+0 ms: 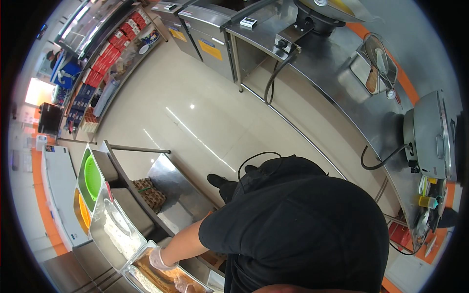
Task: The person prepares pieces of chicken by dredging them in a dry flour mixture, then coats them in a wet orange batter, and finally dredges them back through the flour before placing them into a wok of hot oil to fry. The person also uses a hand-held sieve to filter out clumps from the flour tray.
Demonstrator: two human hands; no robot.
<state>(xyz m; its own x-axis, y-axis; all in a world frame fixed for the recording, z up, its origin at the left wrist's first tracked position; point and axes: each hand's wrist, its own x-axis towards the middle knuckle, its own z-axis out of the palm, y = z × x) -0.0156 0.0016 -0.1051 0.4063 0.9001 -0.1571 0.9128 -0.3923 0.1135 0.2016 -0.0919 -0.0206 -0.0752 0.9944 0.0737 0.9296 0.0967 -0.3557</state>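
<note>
Both my hands are at the lower left, in clear plastic gloves, over a metal pan of orange-brown crumbly coating [155,276]. My right hand [159,259] comes down from a bare forearm at the pan's far side, its fingers too small and hidden to read. Lower, near the picture's edge, my left hand [183,283] touches the coating. I cannot make out whether either hand holds anything. Beside them stands a deep metal pan [100,239] with white flour [118,234] heaped along one side. White powder [142,280] also lies at the pan's outer edge.
Past the flour sit a green basket [92,177] and an orange basket [84,211]. A woven basket [148,191] rests on the lower steel shelf [177,180]. Across the floor runs a steel counter [337,83] with a lidded cooker [430,141]. Red boxes [104,59] fill a rack.
</note>
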